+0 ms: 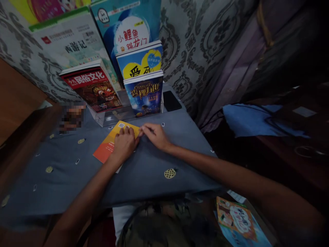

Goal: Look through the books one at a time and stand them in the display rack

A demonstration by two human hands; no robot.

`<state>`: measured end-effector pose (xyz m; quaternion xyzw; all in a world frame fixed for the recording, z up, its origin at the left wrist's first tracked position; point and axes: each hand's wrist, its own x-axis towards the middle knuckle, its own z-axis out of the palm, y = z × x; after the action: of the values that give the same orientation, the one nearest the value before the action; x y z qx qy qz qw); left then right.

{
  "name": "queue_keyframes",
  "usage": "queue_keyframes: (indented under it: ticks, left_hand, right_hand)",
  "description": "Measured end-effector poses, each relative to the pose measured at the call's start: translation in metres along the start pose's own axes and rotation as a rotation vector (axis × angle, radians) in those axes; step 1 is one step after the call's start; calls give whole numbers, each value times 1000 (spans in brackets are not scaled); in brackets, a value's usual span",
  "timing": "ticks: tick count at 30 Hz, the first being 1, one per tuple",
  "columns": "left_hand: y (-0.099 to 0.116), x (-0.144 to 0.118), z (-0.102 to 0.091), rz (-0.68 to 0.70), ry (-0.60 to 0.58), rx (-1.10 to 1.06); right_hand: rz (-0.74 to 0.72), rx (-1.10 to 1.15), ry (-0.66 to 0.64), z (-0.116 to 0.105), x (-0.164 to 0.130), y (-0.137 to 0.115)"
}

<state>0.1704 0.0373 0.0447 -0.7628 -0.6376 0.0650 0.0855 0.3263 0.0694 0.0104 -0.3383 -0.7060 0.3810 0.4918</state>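
Hands (125, 142) (156, 136) press orange booklet (109, 144) — below "民俗文化" (red) book (92, 87).

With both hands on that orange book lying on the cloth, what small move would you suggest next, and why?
Probably lift its right edge: the left hand rests flat on the orange book while the right hand pinches at that corner, and the book lies flat on the blue cloth.

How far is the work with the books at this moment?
Done, it seems: five books stand in the clear rack. In hand: the left hand presses on an orange book lying flat on the grey cloth; the right hand touches its corner. Left: this book is not in the rack, and another book lies low at the right.
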Motion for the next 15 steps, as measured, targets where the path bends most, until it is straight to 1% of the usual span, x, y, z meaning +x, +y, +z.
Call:
queue_keyframes:
  ticks: [2, 5, 9, 15]
  left_hand:
    - [5, 1, 1, -13, 2, 27]
    - [8, 2, 0, -5, 3, 54]
    - [8, 3, -3, 6, -4, 63]
    - [8, 6, -7, -1, -30, 52]
  right_hand:
    - [61, 34, 88, -2, 18, 13]
    - [128, 100, 103, 2, 33, 29]
    - [167, 166, 63, 7, 35, 41]
    - [164, 175, 49, 3, 30, 40]
